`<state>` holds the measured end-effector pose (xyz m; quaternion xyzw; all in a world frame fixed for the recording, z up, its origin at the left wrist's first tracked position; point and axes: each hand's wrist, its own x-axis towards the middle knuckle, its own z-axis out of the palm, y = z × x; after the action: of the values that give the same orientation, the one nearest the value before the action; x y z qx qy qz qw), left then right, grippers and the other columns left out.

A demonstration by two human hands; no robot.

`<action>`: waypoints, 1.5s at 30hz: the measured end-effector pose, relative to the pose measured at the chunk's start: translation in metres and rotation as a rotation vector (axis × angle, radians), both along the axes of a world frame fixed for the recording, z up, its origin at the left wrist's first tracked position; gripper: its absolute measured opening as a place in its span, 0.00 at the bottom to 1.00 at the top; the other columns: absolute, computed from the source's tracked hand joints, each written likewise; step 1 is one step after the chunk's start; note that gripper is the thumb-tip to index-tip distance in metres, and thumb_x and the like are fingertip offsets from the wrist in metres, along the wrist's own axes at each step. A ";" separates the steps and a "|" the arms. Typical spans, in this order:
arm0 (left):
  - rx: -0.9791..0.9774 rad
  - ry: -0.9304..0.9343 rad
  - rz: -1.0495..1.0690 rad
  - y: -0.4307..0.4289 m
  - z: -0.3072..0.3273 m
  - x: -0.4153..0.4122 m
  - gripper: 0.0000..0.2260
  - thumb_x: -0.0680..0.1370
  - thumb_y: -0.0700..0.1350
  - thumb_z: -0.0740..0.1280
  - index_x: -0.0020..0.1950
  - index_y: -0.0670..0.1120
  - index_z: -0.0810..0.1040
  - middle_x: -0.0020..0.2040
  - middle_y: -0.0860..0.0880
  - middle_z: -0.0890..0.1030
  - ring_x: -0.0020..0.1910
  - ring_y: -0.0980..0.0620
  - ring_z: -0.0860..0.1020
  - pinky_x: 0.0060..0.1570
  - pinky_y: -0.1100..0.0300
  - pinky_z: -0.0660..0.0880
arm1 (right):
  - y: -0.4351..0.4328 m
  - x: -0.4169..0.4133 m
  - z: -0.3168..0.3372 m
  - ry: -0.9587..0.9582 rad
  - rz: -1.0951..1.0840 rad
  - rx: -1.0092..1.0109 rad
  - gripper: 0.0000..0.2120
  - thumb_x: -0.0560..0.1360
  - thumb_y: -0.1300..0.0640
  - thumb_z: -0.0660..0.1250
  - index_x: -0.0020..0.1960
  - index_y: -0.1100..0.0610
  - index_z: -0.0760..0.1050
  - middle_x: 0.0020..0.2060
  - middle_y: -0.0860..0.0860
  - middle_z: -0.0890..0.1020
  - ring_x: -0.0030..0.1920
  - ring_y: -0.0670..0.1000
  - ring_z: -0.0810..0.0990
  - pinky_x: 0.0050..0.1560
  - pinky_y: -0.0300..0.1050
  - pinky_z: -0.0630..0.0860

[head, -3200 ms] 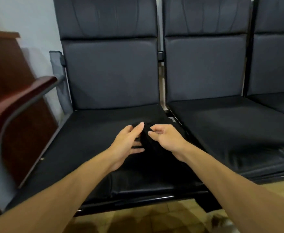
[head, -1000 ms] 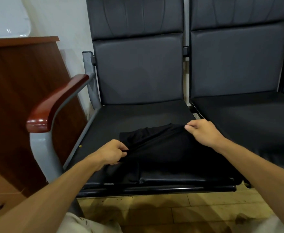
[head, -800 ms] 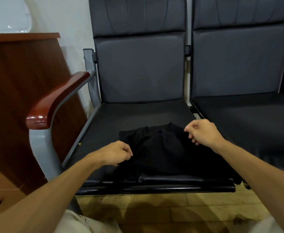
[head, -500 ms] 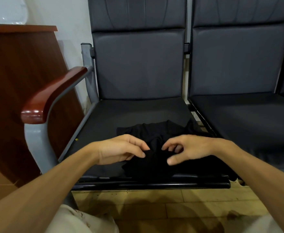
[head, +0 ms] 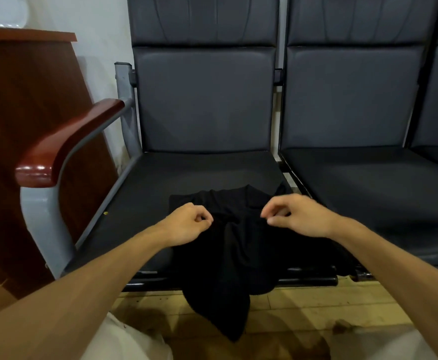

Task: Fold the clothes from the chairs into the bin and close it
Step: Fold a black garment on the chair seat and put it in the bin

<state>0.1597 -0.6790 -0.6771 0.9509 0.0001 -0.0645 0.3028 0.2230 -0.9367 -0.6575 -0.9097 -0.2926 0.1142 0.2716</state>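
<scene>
A black garment (head: pixel 228 255) lies crumpled on the seat of the left black chair (head: pixel 202 167). Its lower part hangs over the seat's front edge toward the floor. My left hand (head: pixel 186 224) is at the garment's left side, fingers curled, pinching the cloth. My right hand (head: pixel 295 215) is at its right side, thumb and fingers pinching the cloth as well. The cloth sags between the two hands. No bin is in view.
A red-brown wooden armrest (head: pixel 64 144) on a grey metal frame juts out left of the seat. A dark wooden cabinet (head: pixel 25 120) stands further left. A second black chair (head: pixel 363 178) adjoins on the right. Tiled floor (head: pixel 316 307) lies below.
My hands have moved apart from the middle of the garment and hold it at two points. The cloth has been drawn forward and now hangs over the seat's front edge.
</scene>
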 end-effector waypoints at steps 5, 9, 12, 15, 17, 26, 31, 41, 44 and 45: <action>0.305 0.257 -0.208 -0.018 -0.024 0.011 0.26 0.83 0.56 0.54 0.79 0.50 0.55 0.75 0.48 0.58 0.76 0.44 0.55 0.74 0.49 0.56 | -0.036 0.017 -0.008 -0.090 -0.343 -0.364 0.33 0.72 0.48 0.73 0.73 0.52 0.64 0.67 0.54 0.69 0.69 0.57 0.67 0.69 0.54 0.67; 0.373 0.341 -0.157 -0.009 -0.036 0.020 0.28 0.82 0.61 0.49 0.80 0.51 0.52 0.79 0.50 0.51 0.78 0.44 0.51 0.76 0.48 0.50 | -0.049 0.020 -0.012 0.063 -0.474 -0.195 0.27 0.71 0.49 0.75 0.67 0.56 0.72 0.59 0.54 0.77 0.63 0.54 0.74 0.62 0.45 0.71; 0.449 0.354 -0.080 0.007 -0.037 0.028 0.28 0.82 0.62 0.46 0.79 0.52 0.53 0.80 0.50 0.52 0.78 0.45 0.52 0.76 0.49 0.50 | -0.052 0.026 -0.011 0.113 -0.557 0.044 0.13 0.72 0.52 0.75 0.54 0.56 0.80 0.47 0.50 0.80 0.55 0.51 0.78 0.58 0.43 0.73; 0.563 0.334 0.003 0.023 -0.040 0.032 0.25 0.84 0.58 0.45 0.79 0.51 0.54 0.80 0.49 0.53 0.78 0.47 0.53 0.76 0.49 0.50 | -0.048 0.028 -0.007 0.231 -0.648 0.335 0.11 0.75 0.50 0.70 0.50 0.58 0.78 0.47 0.54 0.83 0.51 0.54 0.81 0.60 0.53 0.76; 0.625 0.311 0.035 0.027 -0.039 0.032 0.23 0.84 0.54 0.47 0.79 0.49 0.56 0.79 0.48 0.56 0.77 0.46 0.56 0.75 0.48 0.52 | -0.044 0.028 -0.002 0.281 -0.689 0.357 0.15 0.79 0.48 0.65 0.52 0.60 0.77 0.50 0.56 0.82 0.52 0.55 0.81 0.60 0.54 0.76; 0.215 -0.014 -0.166 -0.043 -0.020 0.016 0.18 0.82 0.48 0.59 0.72 0.49 0.68 0.65 0.49 0.69 0.67 0.47 0.69 0.68 0.52 0.66 | -0.029 0.021 0.018 0.665 -0.760 0.815 0.09 0.77 0.59 0.65 0.52 0.63 0.80 0.45 0.58 0.85 0.45 0.56 0.83 0.43 0.49 0.78; 0.303 0.256 -0.277 -0.057 -0.025 0.005 0.27 0.83 0.60 0.49 0.80 0.52 0.49 0.79 0.51 0.51 0.78 0.47 0.51 0.75 0.51 0.53 | -0.026 0.023 0.016 0.710 -0.663 1.080 0.13 0.75 0.69 0.60 0.58 0.69 0.76 0.52 0.59 0.83 0.50 0.55 0.83 0.54 0.46 0.78; 0.529 0.224 -0.123 0.001 -0.045 0.035 0.22 0.85 0.52 0.47 0.79 0.50 0.55 0.79 0.51 0.55 0.78 0.51 0.54 0.76 0.49 0.51 | -0.024 0.025 -0.003 -0.047 -0.590 0.120 0.15 0.74 0.59 0.72 0.57 0.53 0.71 0.46 0.51 0.78 0.44 0.50 0.78 0.49 0.46 0.78; 0.696 0.050 -0.119 -0.003 -0.037 0.034 0.17 0.83 0.45 0.55 0.71 0.48 0.69 0.70 0.47 0.69 0.68 0.46 0.69 0.68 0.51 0.64 | -0.020 0.030 -0.003 0.074 -0.651 0.331 0.15 0.74 0.57 0.72 0.58 0.56 0.73 0.50 0.52 0.80 0.51 0.53 0.80 0.56 0.51 0.78; 0.693 -0.040 -0.144 -0.009 -0.035 0.033 0.17 0.81 0.42 0.57 0.69 0.48 0.71 0.66 0.47 0.71 0.65 0.46 0.70 0.65 0.52 0.66 | -0.018 0.031 -0.003 0.142 -0.669 0.424 0.15 0.74 0.58 0.72 0.58 0.57 0.73 0.50 0.54 0.81 0.52 0.54 0.81 0.57 0.55 0.78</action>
<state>0.1926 -0.6877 -0.7121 0.9958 -0.0509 -0.0632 -0.0433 0.2537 -0.9548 -0.6605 -0.8683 0.0220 0.0194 0.4952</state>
